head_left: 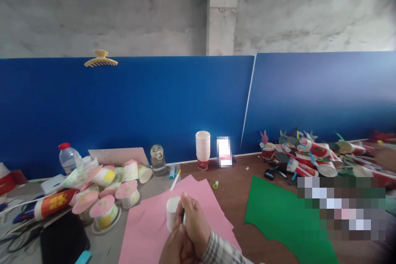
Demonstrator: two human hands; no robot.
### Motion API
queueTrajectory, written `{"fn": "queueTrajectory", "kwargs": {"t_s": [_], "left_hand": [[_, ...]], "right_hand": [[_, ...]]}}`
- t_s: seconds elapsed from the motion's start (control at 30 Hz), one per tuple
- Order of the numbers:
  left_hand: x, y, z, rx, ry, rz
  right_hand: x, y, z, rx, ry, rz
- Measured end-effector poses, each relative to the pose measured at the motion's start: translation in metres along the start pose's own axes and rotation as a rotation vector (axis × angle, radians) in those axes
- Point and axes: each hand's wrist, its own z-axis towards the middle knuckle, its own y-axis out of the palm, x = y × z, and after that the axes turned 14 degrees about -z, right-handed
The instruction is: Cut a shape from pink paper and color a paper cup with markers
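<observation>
A white paper cup [172,213] stands on pink paper sheets [145,227] in the lower middle. Against the cup's right side, my left hand [176,245] and my right hand [196,222] are pressed together with curled fingers. A small pale thing shows between them, mostly hidden, too little to name. My right hand lies to the right, below a plaid sleeve's cuff, and partly covers my left hand.
Decorated cups [127,194] crowd the left, near a bottle [68,159] and a glass jar [158,161]. Stacked cups [203,150] stand behind the pink paper. Green paper [278,210] and a pile of red cups [309,161] lie right.
</observation>
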Motion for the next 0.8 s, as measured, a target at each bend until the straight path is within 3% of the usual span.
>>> {"fn": "queueTrajectory", "kwargs": {"t_s": [0.1, 0.23, 0.3, 0.37, 0.47, 0.6, 0.7, 0.8], "left_hand": [[0.001, 0.007, 0.0, -0.158, -0.005, 0.048], [0.015, 0.009, -0.004, -0.211, 0.025, -0.014], [0.029, 0.006, -0.006, -0.22, 0.119, -0.079], [0.045, -0.002, -0.006, -0.229, 0.265, -0.17], [0.069, -0.023, -0.001, -0.264, 0.466, -0.319], [0.082, -0.05, 0.008, -0.354, 0.444, -0.351], [0.081, -0.054, 0.01, -0.389, 0.449, -0.341], [0.077, -0.046, 0.006, -0.389, 0.477, -0.32]], "right_hand": [[-0.004, -0.005, 0.003, -0.005, 0.0, 0.092], [-0.005, -0.011, 0.009, 0.111, 0.036, 0.287], [-0.004, -0.013, 0.012, 0.22, -0.013, 0.347], [-0.002, -0.013, 0.013, 0.245, -0.049, 0.399], [0.001, -0.008, 0.009, 0.137, -0.003, 0.5], [0.004, 0.0, 0.002, -0.029, 0.196, 0.574], [0.006, 0.001, 0.001, -0.08, 0.333, 0.636], [0.008, -0.001, 0.001, -0.158, 0.377, 0.669]]}}
